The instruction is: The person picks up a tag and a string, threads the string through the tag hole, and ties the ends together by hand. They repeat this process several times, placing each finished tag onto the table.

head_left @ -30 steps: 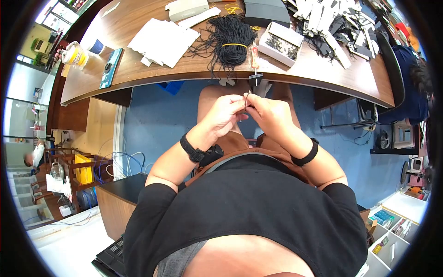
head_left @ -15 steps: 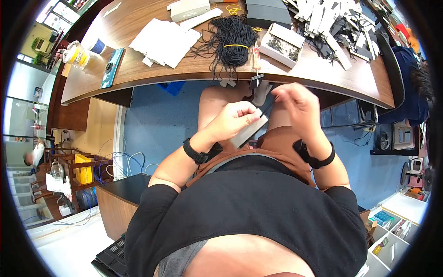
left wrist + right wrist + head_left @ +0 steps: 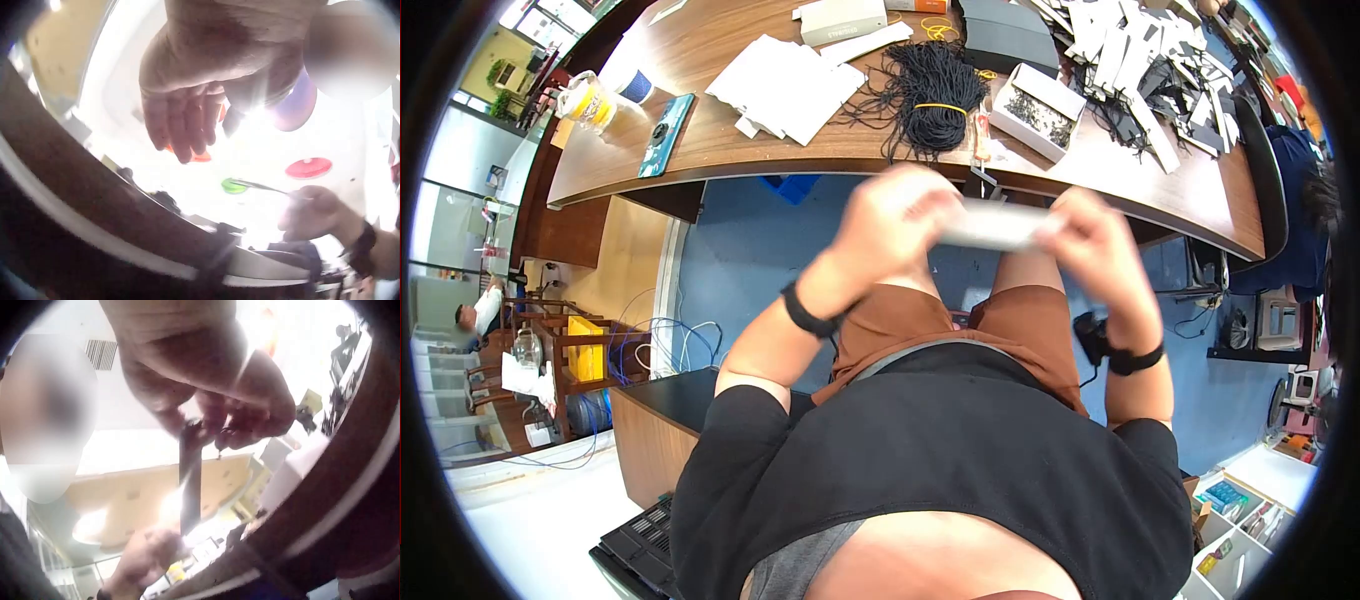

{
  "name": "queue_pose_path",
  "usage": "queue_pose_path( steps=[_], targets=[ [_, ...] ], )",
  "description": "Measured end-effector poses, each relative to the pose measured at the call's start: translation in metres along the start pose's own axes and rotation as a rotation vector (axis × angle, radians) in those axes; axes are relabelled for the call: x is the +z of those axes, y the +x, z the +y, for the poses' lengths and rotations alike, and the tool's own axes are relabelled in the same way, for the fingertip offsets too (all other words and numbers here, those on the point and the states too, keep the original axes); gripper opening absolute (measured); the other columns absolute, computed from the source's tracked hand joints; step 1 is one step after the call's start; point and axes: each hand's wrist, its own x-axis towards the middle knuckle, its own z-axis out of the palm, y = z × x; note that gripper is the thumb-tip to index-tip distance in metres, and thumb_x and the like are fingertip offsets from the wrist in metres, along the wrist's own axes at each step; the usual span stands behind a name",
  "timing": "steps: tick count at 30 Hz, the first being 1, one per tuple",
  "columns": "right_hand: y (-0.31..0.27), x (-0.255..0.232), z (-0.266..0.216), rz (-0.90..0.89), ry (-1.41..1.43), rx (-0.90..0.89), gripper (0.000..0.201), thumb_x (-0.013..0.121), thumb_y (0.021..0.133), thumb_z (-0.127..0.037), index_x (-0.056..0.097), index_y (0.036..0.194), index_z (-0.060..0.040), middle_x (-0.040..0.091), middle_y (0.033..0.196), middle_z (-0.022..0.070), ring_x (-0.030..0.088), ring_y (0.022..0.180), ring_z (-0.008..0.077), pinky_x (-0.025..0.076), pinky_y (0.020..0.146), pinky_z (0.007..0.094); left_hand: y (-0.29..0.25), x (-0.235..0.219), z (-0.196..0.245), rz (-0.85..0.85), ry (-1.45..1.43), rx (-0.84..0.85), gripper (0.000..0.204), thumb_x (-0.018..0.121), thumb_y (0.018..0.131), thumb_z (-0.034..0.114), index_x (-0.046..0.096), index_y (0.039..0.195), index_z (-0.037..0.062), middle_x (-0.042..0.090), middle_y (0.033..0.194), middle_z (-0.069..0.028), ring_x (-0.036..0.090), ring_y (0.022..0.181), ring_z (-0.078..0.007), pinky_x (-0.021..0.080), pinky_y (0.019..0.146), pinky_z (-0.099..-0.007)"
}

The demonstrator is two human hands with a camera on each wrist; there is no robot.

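Between the hands, off the front edge of the desk, is a pale, narrow hang tag (image 3: pixel 995 228), blurred in the head view. My right hand (image 3: pixel 1095 240) pinches one end of it. In the right wrist view the tag (image 3: pixel 190 481) looks dark against the light, with a short dark bit of cord at the fingertips. My left hand (image 3: pixel 895 220) is at the other end. Its fingers (image 3: pixel 181 128) hang loosely extended in the left wrist view, and the tag's free end (image 3: pixel 240 183) shows below them.
On the desk (image 3: pixel 730 160) lie a bundle of black cords (image 3: pixel 935 100), white sheets (image 3: pixel 790 90), an open white box (image 3: pixel 1035 110) of small dark pieces, and a heap of black and white tags (image 3: pixel 1150 80). A phone (image 3: pixel 666 137) and cup (image 3: pixel 585 105) stand left.
The hands were together at a cord, then the left held the tag while the right drew away. Now the tag lies level between them, raised, pinched by the right hand. The view has shifted slightly.
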Motion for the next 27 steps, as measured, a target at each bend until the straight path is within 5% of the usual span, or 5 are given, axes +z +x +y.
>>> queue_pose_path(
  steps=[2,4,8,18,27],
  targets=[
    [0.013,-0.039,0.049,0.386,0.584,0.197,0.028,0.067,0.083,-0.021,0.064,0.097,0.0028,0.064,0.095,0.0051,0.056,0.088,0.0110,0.041,0.071,0.0234,0.014,-0.035,-0.022,0.205,0.297,-0.121,0.022,0.066,0.080,0.022,0.064,0.088,0.0015,0.062,0.085,-0.0147,0.060,0.081,-0.0303,0.049,0.071,-0.0386],
    [0.035,-0.073,0.047,0.801,0.568,0.112,0.046,0.065,0.086,-0.028,0.055,0.116,0.0059,0.059,0.109,0.0075,0.052,0.098,0.0134,0.039,0.084,0.0250,0.024,-0.059,-0.048,0.256,1.059,-0.088,0.023,0.067,0.079,0.022,0.064,0.088,0.0012,0.060,0.092,-0.0171,0.056,0.089,-0.0334,0.048,0.077,-0.0410],
    [0.048,-0.075,0.058,1.042,0.264,-0.064,0.052,0.060,0.090,-0.025,0.042,0.132,-0.0016,0.045,0.128,0.0146,0.044,0.113,0.0197,0.037,0.094,0.0300,0.020,-0.078,-0.096,0.086,1.180,-0.186,0.023,0.067,0.076,0.019,0.064,0.090,0.0002,0.058,0.094,-0.0172,0.055,0.093,-0.0337,0.048,0.079,-0.0422],
    [0.012,0.064,-0.018,0.239,0.575,-0.079,0.030,0.048,0.095,-0.013,0.051,0.122,0.0011,0.060,0.106,0.0069,0.054,0.084,0.0085,0.044,0.072,0.0219,-0.003,-0.016,-0.013,0.197,0.659,0.317,0.029,0.075,0.070,0.021,0.065,0.091,0.0047,0.058,0.085,-0.0112,0.056,0.077,-0.0302,0.045,0.069,-0.0383],
    [0.014,0.093,0.019,-0.048,0.358,0.177,0.020,0.053,0.092,-0.014,0.057,0.104,0.0013,0.063,0.084,0.0105,0.058,0.067,0.0116,0.047,0.064,0.0268,-0.033,0.051,-0.028,-0.096,-0.303,-0.334,0.018,0.062,0.087,0.012,0.063,0.098,-0.0022,0.061,0.090,-0.0074,0.057,0.082,-0.0131,0.046,0.070,-0.0267]
  ],
)
